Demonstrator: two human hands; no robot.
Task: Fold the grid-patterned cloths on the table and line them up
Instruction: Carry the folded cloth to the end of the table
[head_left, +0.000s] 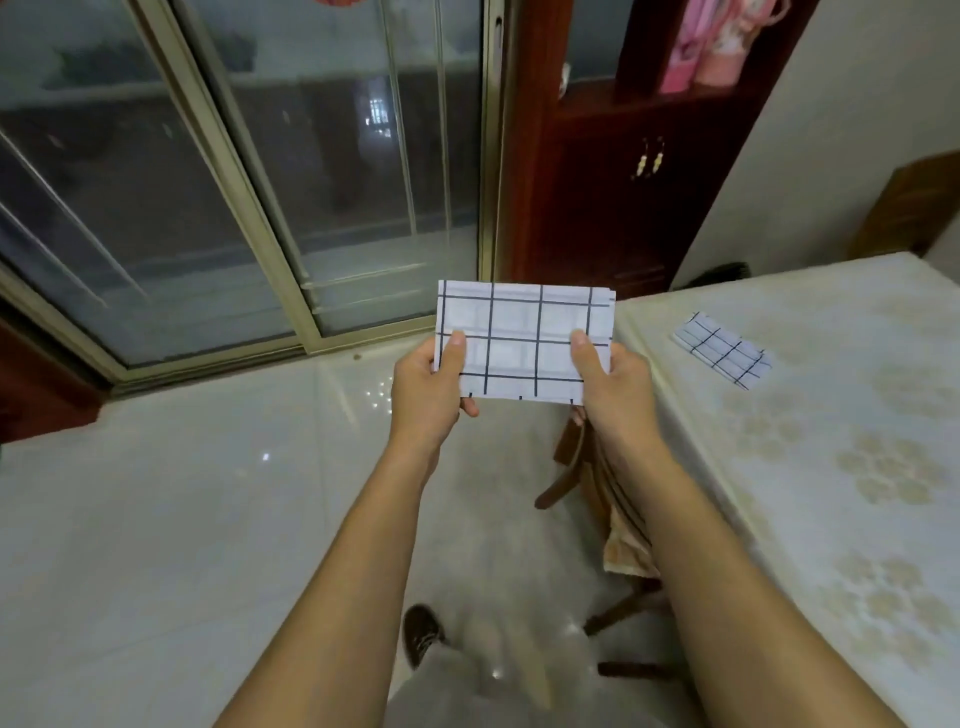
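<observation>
While both arms are reaching forward over the glossy pale floor (182, 493), the left hand (430, 389) and the right hand (613, 387) are holding one folded grid-patterned cloth (524, 340) up in the air, off the table (841, 426); each hand is pinching a lower corner, its thumb lying on the near face and its fingers curling behind; the cloth is showing as a flat rectangle facing the camera, its long edges running level; a second folded grid cloth (723, 351) is lying on the table to the right, near the far left corner, well apart from the held one and slanting against the table edge; a wooden chair (576, 467) is standing beside the table, partly hidden under the right forearm; a sliding glass door (249, 182) and a dark wooden cabinet (613, 197) are standing behind; a dark shoe (421, 634) is showing on the floor between the forearms.
</observation>
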